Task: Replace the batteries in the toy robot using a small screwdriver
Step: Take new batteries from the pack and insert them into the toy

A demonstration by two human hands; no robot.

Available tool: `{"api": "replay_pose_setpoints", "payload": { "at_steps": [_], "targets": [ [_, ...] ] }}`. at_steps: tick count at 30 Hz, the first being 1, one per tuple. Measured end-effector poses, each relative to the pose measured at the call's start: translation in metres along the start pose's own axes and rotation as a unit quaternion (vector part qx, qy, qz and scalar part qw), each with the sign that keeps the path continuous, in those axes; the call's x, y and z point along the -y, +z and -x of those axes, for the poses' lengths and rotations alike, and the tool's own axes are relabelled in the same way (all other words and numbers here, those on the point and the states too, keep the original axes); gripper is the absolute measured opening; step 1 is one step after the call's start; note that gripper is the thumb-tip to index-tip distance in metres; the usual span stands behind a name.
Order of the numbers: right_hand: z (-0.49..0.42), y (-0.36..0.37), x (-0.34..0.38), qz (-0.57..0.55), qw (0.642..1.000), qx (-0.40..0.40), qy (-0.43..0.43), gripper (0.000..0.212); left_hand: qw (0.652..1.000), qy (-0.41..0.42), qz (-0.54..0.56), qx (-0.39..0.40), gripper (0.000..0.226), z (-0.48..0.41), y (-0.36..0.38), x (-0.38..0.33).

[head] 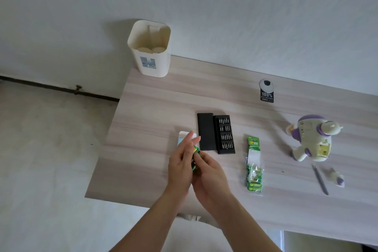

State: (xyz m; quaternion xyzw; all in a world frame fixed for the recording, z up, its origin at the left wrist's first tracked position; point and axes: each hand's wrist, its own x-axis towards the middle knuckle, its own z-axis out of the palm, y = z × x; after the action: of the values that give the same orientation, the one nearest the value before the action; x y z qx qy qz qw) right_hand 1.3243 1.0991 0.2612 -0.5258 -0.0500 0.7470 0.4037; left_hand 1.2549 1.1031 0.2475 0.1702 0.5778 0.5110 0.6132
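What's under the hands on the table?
A flat white and pale-blue thing lies on the table, beside the black bit case. Only its far end shows; the left hand covers the rest. The right hand grips green batteries.

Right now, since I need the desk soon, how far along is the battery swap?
Looks done: the white-and-purple toy robot lies with its battery bay open, its loose white-and-purple cover and the thin grey screwdriver beside it. In hand: green cylindrical batteries rest against the left hand, pinched by the right hand. Left: fitting them, screwing the cover back.
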Motion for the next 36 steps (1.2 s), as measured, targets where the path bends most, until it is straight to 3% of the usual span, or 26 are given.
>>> {"api": "replay_pose_setpoints", "payload": {
  "at_steps": [8, 13, 23, 26, 28, 31, 33, 36],
  "targets": [
    [0.001, -0.008, -0.002, -0.131, 0.991, -0.005, 0.031, 0.037, 0.996, 0.061, -0.061, 0.008, 0.024, 0.002, -0.001, 0.007],
    [0.007, -0.002, 0.006, -0.163, 0.986, -0.012, 0.019, 0.036, 0.998, 0.042, -0.046, -0.027, 0.028, 0.001, 0.009, 0.002],
    [0.005, -0.013, 0.017, -0.126, 0.992, 0.009, 0.009, 0.025, 0.998, 0.027, -0.054, -0.018, 0.030, -0.004, 0.030, 0.000],
    [0.005, -0.020, 0.021, -0.147, 0.989, -0.021, 0.014, 0.020, 0.993, 0.012, -0.089, -0.080, 0.028, -0.013, 0.013, 0.006],
    [0.004, -0.027, 0.023, -0.163, 0.985, -0.049, 0.015, 0.020, 0.942, 0.031, -0.293, -0.161, 0.023, -0.028, -0.009, 0.022],
    [0.003, -0.040, 0.027, -0.167, 0.984, -0.063, 0.016, 0.026, 0.813, 0.024, -0.566, -0.135, 0.057, -0.045, -0.030, 0.052],
    [0.003, -0.047, 0.030, -0.165, 0.984, -0.066, 0.016, 0.026, 0.746, 0.009, -0.658, -0.105, 0.078, -0.048, -0.031, 0.065],
    [0.004, -0.058, 0.035, -0.153, 0.986, -0.063, 0.019, 0.022, 0.714, 0.030, -0.692, -0.103, 0.088, -0.053, -0.030, 0.077]
  ]
}}
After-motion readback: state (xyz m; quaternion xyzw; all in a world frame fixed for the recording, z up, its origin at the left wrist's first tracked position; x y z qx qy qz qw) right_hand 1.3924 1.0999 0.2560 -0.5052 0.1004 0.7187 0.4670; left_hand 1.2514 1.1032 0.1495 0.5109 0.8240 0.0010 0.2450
